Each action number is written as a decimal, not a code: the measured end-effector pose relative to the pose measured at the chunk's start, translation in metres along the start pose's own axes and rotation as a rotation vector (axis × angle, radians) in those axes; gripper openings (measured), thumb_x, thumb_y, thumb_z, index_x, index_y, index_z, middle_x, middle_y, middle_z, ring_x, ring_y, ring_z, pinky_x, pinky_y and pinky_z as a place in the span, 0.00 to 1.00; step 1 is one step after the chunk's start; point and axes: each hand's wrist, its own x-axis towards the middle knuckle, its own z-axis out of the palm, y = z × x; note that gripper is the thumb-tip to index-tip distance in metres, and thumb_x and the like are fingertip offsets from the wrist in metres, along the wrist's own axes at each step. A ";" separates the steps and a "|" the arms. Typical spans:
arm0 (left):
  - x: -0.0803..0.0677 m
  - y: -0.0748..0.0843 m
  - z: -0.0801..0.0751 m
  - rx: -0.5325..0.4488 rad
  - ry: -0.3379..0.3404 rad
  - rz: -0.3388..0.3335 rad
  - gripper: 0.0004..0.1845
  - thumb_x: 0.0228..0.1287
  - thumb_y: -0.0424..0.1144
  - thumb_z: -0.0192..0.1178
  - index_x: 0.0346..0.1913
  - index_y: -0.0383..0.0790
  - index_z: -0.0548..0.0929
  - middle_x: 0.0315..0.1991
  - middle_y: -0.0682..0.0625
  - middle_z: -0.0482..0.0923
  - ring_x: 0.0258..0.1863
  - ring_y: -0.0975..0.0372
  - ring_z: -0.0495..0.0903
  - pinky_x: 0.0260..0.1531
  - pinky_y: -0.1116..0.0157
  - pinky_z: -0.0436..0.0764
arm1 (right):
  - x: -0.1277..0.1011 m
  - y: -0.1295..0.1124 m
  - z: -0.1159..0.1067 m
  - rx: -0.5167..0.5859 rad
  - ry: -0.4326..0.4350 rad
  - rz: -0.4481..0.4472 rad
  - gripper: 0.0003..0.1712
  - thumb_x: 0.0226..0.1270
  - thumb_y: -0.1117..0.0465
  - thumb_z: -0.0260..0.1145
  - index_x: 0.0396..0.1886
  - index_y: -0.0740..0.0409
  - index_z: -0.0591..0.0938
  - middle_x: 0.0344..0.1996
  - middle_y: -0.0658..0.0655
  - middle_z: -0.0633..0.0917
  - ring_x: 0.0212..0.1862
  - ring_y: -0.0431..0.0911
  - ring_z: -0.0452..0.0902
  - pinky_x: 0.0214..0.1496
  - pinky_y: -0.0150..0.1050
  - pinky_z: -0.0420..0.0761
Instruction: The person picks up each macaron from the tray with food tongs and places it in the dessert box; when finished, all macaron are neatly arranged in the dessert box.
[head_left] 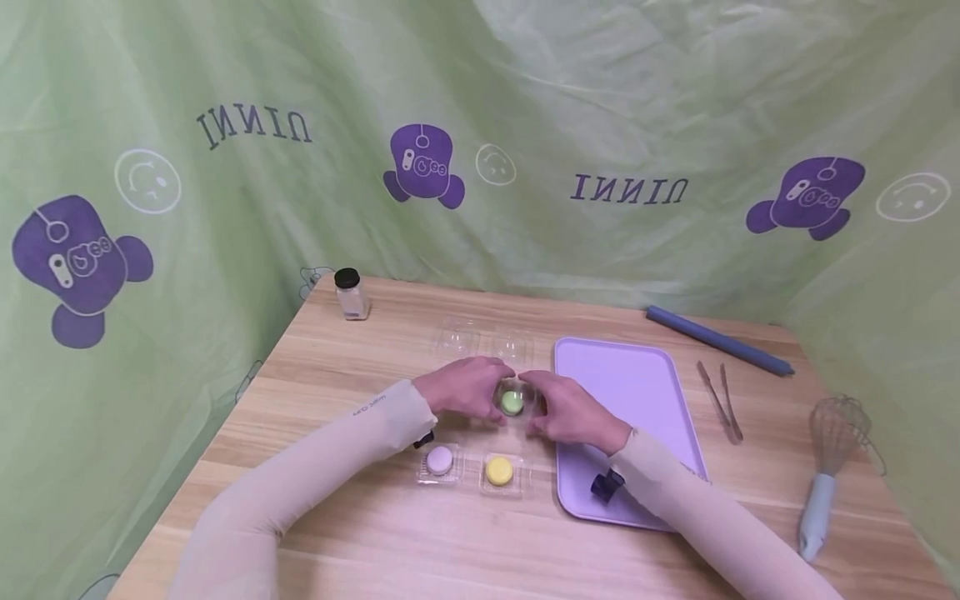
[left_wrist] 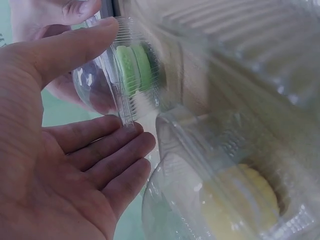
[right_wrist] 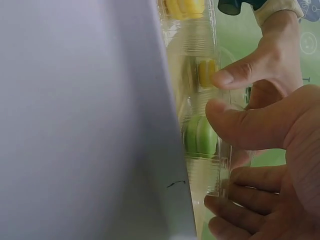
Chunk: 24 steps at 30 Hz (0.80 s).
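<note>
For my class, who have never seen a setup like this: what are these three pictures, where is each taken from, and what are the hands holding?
No machine here: a person works with two bare hands. One camera sits on the head, looking down at the wooden table; one sits on each wrist, very close up. The left hand and the right hand together hold a small clear plastic case containing a green macaron. Nearer the person lie a lilac macaron and a yellow macaron in similar cases. Beside them are a lilac plastic tray, a wire whisk and a black-capped glass jar.
</note>
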 end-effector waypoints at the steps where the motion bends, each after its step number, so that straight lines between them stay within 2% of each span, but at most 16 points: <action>1: 0.000 0.000 0.000 0.001 -0.001 -0.001 0.43 0.50 0.52 0.78 0.69 0.40 0.75 0.65 0.46 0.80 0.63 0.54 0.80 0.67 0.57 0.79 | 0.000 0.000 0.000 -0.004 0.004 -0.001 0.46 0.46 0.60 0.82 0.68 0.62 0.75 0.63 0.62 0.82 0.64 0.55 0.80 0.69 0.50 0.80; 8: 0.002 0.000 -0.002 -0.003 0.000 -0.008 0.42 0.47 0.49 0.80 0.66 0.41 0.77 0.60 0.48 0.83 0.58 0.57 0.82 0.63 0.60 0.82 | 0.003 -0.003 -0.001 -0.052 0.006 -0.015 0.45 0.47 0.57 0.83 0.67 0.60 0.76 0.59 0.59 0.85 0.61 0.53 0.82 0.68 0.49 0.81; 11: 0.004 -0.001 -0.002 -0.001 -0.002 -0.012 0.40 0.47 0.49 0.80 0.65 0.42 0.78 0.57 0.48 0.84 0.54 0.58 0.83 0.59 0.61 0.84 | 0.006 -0.003 -0.002 -0.033 -0.016 0.008 0.45 0.46 0.59 0.83 0.67 0.59 0.76 0.56 0.57 0.86 0.56 0.51 0.83 0.63 0.48 0.84; 18: 0.003 -0.001 0.001 -0.074 0.004 -0.031 0.39 0.46 0.48 0.81 0.63 0.40 0.79 0.52 0.48 0.85 0.46 0.62 0.83 0.49 0.67 0.85 | 0.008 0.000 -0.003 0.010 -0.045 0.041 0.47 0.44 0.61 0.83 0.68 0.60 0.76 0.56 0.57 0.86 0.51 0.47 0.83 0.60 0.48 0.85; 24: 0.002 0.000 0.003 -0.079 0.006 -0.036 0.41 0.46 0.49 0.81 0.65 0.39 0.78 0.54 0.47 0.85 0.49 0.60 0.83 0.53 0.65 0.85 | 0.007 0.002 -0.001 0.011 -0.047 0.044 0.48 0.43 0.61 0.84 0.68 0.61 0.75 0.54 0.56 0.86 0.46 0.44 0.81 0.55 0.45 0.86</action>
